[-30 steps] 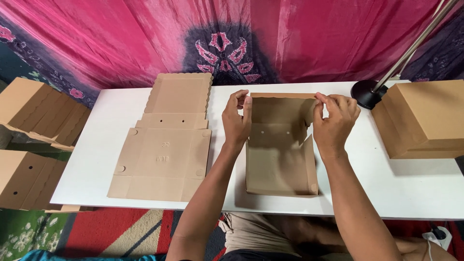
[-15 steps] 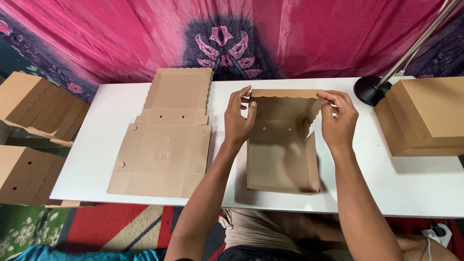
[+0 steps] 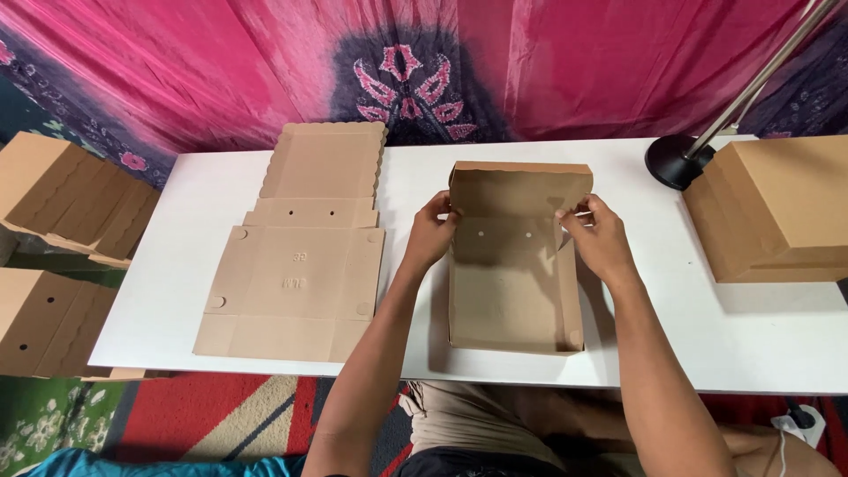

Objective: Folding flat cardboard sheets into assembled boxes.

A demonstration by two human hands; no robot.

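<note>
A brown cardboard box (image 3: 512, 291), half folded, stands on the white table (image 3: 424, 185) in front of me, its side walls raised and its lid flap standing up at the back. My left hand (image 3: 433, 231) grips the box's rear left corner. My right hand (image 3: 596, 237) pinches the rear right corner where the side wall meets the back wall. Two small holes show in the back wall between my hands.
A flat unfolded box blank (image 3: 305, 256) lies on the table to the left. A stack of closed boxes (image 3: 773, 212) sits at the right, beside a black lamp base (image 3: 676, 161) with a slanted metal pole. More folded boxes (image 3: 62, 203) are stacked left of the table.
Both hands have dropped from the lid's top edge to the rear corners of the box. The lid flap now stands free and upright.
</note>
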